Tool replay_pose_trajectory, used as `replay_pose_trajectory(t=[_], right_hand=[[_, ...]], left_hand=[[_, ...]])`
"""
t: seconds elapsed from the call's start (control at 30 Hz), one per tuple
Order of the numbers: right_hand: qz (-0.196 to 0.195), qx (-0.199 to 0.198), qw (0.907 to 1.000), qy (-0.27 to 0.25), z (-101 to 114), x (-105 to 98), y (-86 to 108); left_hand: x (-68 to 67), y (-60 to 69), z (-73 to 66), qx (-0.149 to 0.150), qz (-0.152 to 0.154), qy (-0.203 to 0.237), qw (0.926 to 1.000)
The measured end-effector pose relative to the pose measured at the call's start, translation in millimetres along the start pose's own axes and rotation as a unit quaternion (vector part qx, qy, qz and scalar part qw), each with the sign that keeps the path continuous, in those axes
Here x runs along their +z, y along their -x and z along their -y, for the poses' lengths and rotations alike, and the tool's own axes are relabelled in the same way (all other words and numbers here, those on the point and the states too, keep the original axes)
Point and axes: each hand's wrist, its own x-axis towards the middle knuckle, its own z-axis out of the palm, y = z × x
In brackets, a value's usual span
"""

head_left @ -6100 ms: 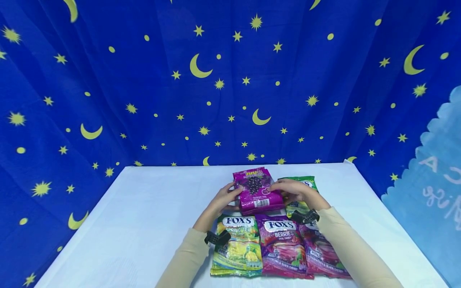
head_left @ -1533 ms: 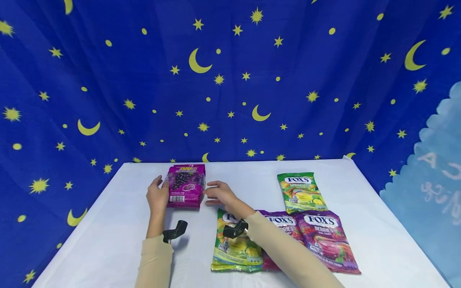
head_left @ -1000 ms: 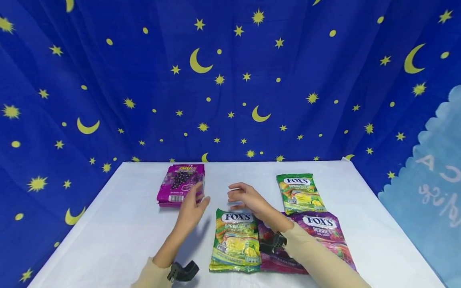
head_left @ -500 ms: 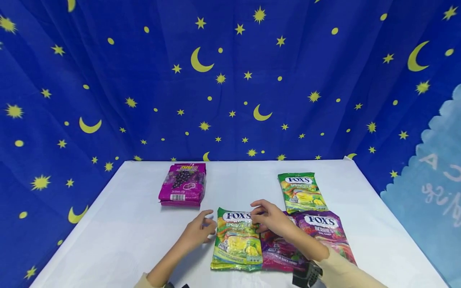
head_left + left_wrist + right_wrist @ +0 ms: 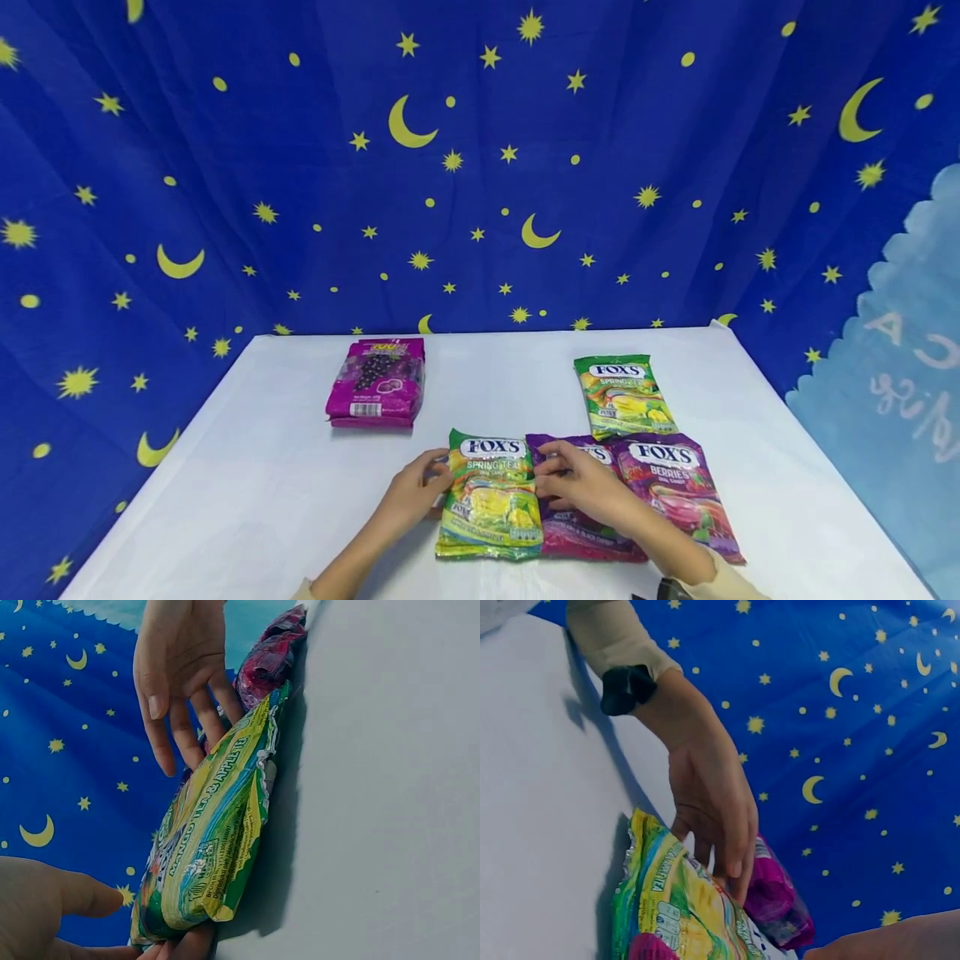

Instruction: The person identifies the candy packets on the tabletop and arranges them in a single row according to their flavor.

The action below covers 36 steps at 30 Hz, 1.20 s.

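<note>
A green and yellow Fox's Spring Tea candy bag (image 5: pixel 491 500) lies flat on the white table between the two hands. My left hand (image 5: pixel 411 493) is at its left edge. In the left wrist view some left fingertips (image 5: pixel 191 943) reach beneath the bag while the thumb stays apart from it. My right hand (image 5: pixel 581 483) is at the bag's right edge, fingers loosely bent, over a purple Fox's Berries bag (image 5: pixel 577 529). Across the bag, the right wrist view shows the left hand (image 5: pixel 712 787) with relaxed fingers by the edge.
Another Berries bag (image 5: pixel 678 483) lies at the right, partly behind the right forearm. A second Spring Tea bag (image 5: pixel 622 396) lies behind it. Purple grape-pictured candy packs (image 5: pixel 378 383) sit at the back left of the white table (image 5: pixel 247 500). A blue star-patterned cloth (image 5: pixel 480 183) hangs behind.
The purple packs went from centre to back left and were let go. Both hands then came to the front Spring Tea bag; in the last half second they settled at its sides.
</note>
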Motion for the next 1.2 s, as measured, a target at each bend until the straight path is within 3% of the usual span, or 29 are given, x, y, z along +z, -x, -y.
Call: replay_pose_trajectory(t=[0.17,0.3,0.4,0.67,0.9,1.2], right_hand=[[-0.014,-0.026,0.9967,0.076,-3,6,1.2],[-0.026,-0.038,0.9860,0.161,0,12,2.3],[-0.029,-0.034,0.9816,0.186,4,16,1.7],[-0.008,-0.005,0.9989,0.046,-2,18,-5.2],[-0.023,0.007,0.9995,0.022,-8,17,-10.6],[-0.026,0.039,0.9962,-0.074,-10,20,-12.9]], left_hand=[[0.3,-1.0,3.9,0.006,0.008,0.021,0.9997],[0.0,-1.9,6.2,0.008,0.013,0.032,0.9994],[0.0,-2.5,7.1,0.001,0.012,0.030,0.9995],[-0.4,-0.4,8.3,-0.015,0.002,0.026,0.9995],[-4.9,1.6,15.3,-0.019,-0.001,0.065,0.9977],[-7.7,-0.5,19.5,-0.026,0.012,0.087,0.9958]])
